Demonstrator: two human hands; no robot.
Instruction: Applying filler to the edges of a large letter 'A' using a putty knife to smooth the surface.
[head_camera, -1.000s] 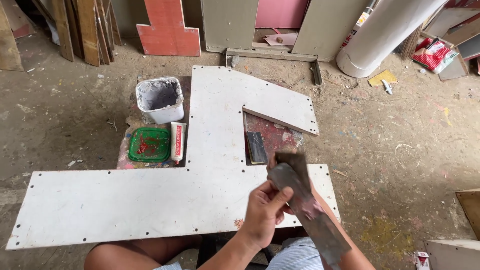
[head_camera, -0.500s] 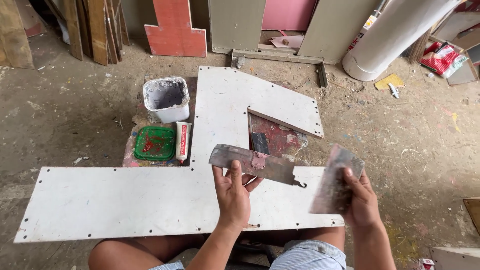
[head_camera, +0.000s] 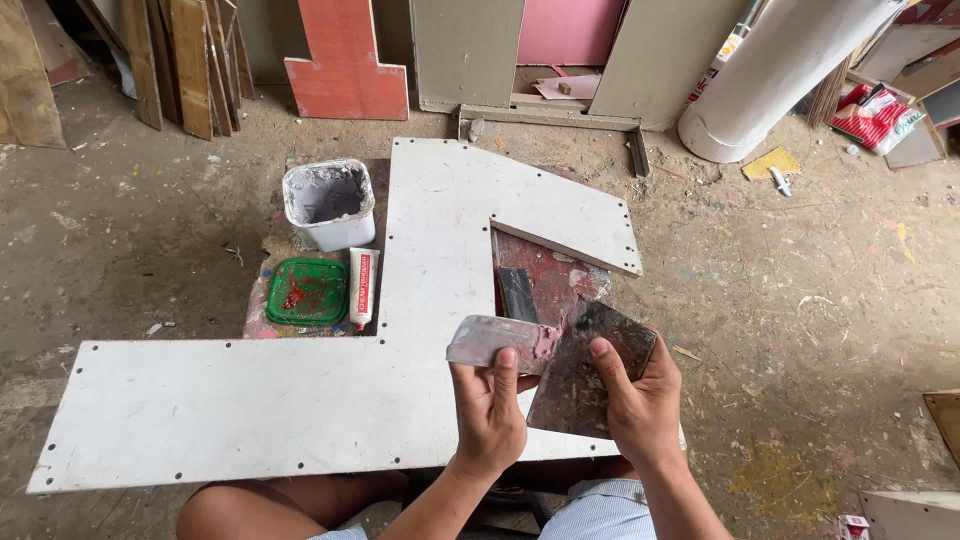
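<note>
Scraping one blade against the other is what it looks like now: the small putty knife (head_camera: 497, 341) with the pinkish filler on its edge has come in tight against the big dark scraper blade (head_camera: 590, 365), where half a second ago the two were held well apart, out to either side. So the filler seems to be getting wiped or shared between the blades, my guess anyway. Left hand (head_camera: 490, 410) has its fingers clenched round the small knife from below, thumb on top; right hand (head_camera: 640, 400) is gripping the lower edge of the dark scraper, fingers wrapped onto its face. Both tools are up in the air over the near edge of the white cut-out board (head_camera: 300, 400), which lies flat on the floor with little holes along its rim. Further out, a third dark blade (head_camera: 518, 293) lies on the red patch in the board's notch. Left of that: a white tube (head_camera: 363, 287), a green lid (head_camera: 307, 291) smeared with red, and a white tub (head_camera: 328, 203) crusted grey inside. Planks and a big white pipe (head_camera: 770, 80) lean at the back.
</note>
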